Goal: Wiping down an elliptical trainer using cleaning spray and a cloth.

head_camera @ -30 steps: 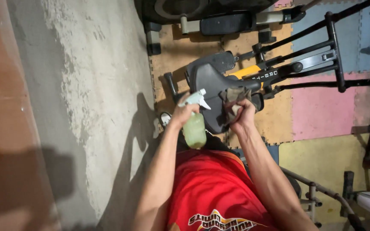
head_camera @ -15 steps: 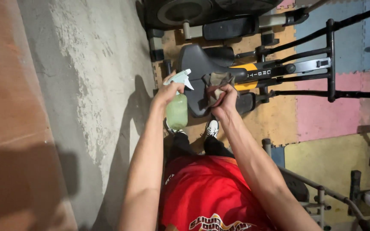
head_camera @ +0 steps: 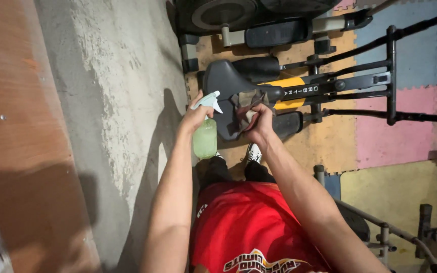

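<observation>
A spray bottle (head_camera: 205,132) is held upright in the left hand (head_camera: 195,115). Its body is translucent pale green, and it is topped by a white trigger head (head_camera: 207,99) whose nozzle is pointed toward the saddle. The bottle is positioned just beside the saddle's left edge, above the floor.

A dark, brownish cloth (head_camera: 246,106) is held bunched in the right hand (head_camera: 260,123). The cloth is crumpled and is pressed against the upper surface of the saddle.

The saddle (head_camera: 224,81) is black, smooth and contoured, with its broad end toward the wall. It is mounted on a black and yellow frame.
</observation>
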